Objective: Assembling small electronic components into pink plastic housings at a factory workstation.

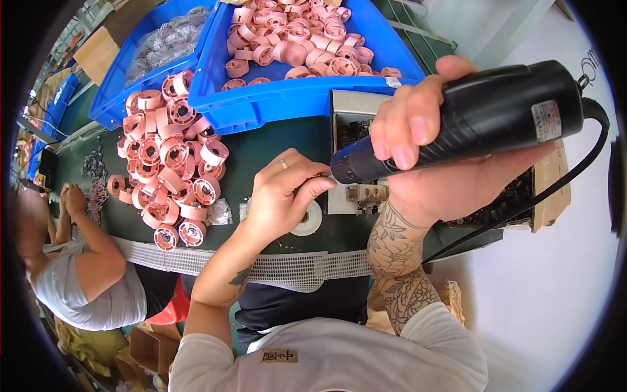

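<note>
Power driver (503, 111), black and corded, slanting above the bench (261, 140). The right hand (418, 127) wraps its barrel, fingers closed; the left hand's (277, 193) thumb and forefinger close together at its nose, anything pinched there being too small to tell. Sound practice: hold the axis steady, fingertips clear of rotation. Outward: white roll (309, 220), heaped pink rings (171, 181), blue bin (261, 108).

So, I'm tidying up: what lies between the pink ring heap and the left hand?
The head view shows a crumpled whitish packet beside the pink ring heap and a smaller pale piece nearer the left hand.
</note>
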`<state>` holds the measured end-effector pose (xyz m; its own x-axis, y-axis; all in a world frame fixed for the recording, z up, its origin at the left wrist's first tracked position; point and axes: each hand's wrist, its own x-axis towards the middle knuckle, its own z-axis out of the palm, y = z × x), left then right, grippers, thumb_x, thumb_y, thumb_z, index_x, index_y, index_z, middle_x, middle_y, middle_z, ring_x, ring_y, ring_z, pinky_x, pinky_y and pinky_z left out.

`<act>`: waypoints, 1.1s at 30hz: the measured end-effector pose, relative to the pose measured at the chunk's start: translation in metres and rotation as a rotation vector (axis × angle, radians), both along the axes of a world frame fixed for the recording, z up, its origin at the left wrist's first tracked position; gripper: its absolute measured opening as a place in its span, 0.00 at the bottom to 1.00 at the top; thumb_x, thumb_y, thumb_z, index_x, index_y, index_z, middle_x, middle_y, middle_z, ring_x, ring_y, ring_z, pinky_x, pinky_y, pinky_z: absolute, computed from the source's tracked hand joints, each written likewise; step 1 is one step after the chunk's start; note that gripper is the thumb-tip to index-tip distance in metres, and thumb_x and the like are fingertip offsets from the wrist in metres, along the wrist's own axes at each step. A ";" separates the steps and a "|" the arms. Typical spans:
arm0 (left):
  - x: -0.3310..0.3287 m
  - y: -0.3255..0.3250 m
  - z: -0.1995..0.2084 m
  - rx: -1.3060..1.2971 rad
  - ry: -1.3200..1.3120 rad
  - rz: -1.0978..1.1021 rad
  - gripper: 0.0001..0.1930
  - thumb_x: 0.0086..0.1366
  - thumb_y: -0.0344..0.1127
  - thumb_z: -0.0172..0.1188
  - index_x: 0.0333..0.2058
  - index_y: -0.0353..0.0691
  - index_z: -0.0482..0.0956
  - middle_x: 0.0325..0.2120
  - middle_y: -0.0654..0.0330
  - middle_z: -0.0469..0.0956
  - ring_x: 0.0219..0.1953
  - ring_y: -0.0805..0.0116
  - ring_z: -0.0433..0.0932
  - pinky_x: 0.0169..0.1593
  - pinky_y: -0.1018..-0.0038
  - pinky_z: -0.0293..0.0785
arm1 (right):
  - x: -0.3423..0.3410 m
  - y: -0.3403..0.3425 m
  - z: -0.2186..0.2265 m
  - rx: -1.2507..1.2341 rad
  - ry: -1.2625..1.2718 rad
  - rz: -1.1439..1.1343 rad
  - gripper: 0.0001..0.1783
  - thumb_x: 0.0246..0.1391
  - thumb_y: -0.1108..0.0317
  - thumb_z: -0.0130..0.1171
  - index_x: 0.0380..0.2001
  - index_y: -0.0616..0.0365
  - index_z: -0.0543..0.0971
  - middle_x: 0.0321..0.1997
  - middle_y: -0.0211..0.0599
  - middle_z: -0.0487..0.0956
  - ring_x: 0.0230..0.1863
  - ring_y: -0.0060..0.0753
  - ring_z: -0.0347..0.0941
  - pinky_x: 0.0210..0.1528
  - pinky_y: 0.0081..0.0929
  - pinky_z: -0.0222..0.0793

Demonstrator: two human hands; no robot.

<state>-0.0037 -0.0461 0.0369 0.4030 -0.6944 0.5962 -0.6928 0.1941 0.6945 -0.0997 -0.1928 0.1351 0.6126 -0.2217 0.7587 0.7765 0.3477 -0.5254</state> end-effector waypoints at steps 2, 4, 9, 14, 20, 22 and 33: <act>-0.001 -0.001 -0.001 -0.008 0.008 -0.013 0.08 0.53 0.33 0.66 0.29 0.34 0.80 0.22 0.57 0.78 0.25 0.62 0.73 0.30 0.71 0.70 | -0.001 0.000 -0.001 0.010 0.003 -0.003 0.55 0.49 0.21 0.34 0.58 0.64 0.64 0.28 0.34 0.72 0.20 0.28 0.67 0.24 0.30 0.64; -0.001 -0.001 -0.002 -0.017 0.016 -0.026 0.08 0.55 0.33 0.65 0.28 0.34 0.80 0.22 0.57 0.77 0.25 0.62 0.73 0.30 0.71 0.70 | -0.002 -0.002 -0.001 0.019 0.007 -0.007 0.54 0.49 0.22 0.34 0.58 0.64 0.64 0.28 0.34 0.72 0.20 0.28 0.66 0.24 0.30 0.64; 0.001 0.000 -0.004 -0.014 0.006 -0.048 0.08 0.56 0.34 0.64 0.27 0.34 0.80 0.22 0.57 0.77 0.25 0.62 0.73 0.30 0.71 0.70 | -0.003 -0.003 -0.001 0.007 -0.014 -0.015 0.52 0.51 0.23 0.33 0.58 0.64 0.64 0.27 0.33 0.71 0.21 0.28 0.66 0.24 0.30 0.62; 0.002 0.001 -0.008 -0.019 0.146 -0.153 0.10 0.56 0.35 0.65 0.27 0.33 0.81 0.20 0.58 0.78 0.25 0.65 0.73 0.30 0.72 0.70 | -0.006 -0.003 0.000 0.011 -0.022 0.002 0.51 0.52 0.24 0.34 0.58 0.63 0.65 0.26 0.32 0.71 0.20 0.27 0.66 0.24 0.30 0.62; -0.003 -0.003 -0.018 -0.091 0.457 -0.383 0.12 0.55 0.37 0.66 0.29 0.32 0.82 0.21 0.58 0.79 0.25 0.67 0.73 0.30 0.74 0.70 | -0.014 -0.007 0.003 0.040 -0.010 0.052 0.49 0.52 0.25 0.36 0.58 0.61 0.66 0.27 0.32 0.71 0.20 0.28 0.66 0.23 0.29 0.61; -0.004 -0.002 -0.017 -0.088 0.430 -0.389 0.12 0.55 0.38 0.66 0.30 0.32 0.82 0.21 0.58 0.80 0.26 0.67 0.73 0.31 0.74 0.70 | -0.015 -0.007 0.003 0.065 -0.007 0.056 0.49 0.52 0.25 0.37 0.58 0.61 0.65 0.27 0.32 0.71 0.20 0.28 0.66 0.23 0.29 0.61; 0.124 -0.059 0.053 0.123 0.101 0.341 0.12 0.59 0.37 0.60 0.37 0.34 0.81 0.30 0.56 0.81 0.34 0.68 0.79 0.41 0.75 0.73 | -0.051 -0.036 0.009 0.031 -0.009 0.138 0.44 0.56 0.32 0.41 0.57 0.63 0.65 0.27 0.35 0.71 0.19 0.29 0.65 0.25 0.29 0.64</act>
<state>0.1203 -0.1055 0.0904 0.6759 -0.5738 0.4625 -0.6304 -0.1251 0.7661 -0.1502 -0.2292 0.1446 0.6319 -0.1595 0.7585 0.7250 0.4676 -0.5057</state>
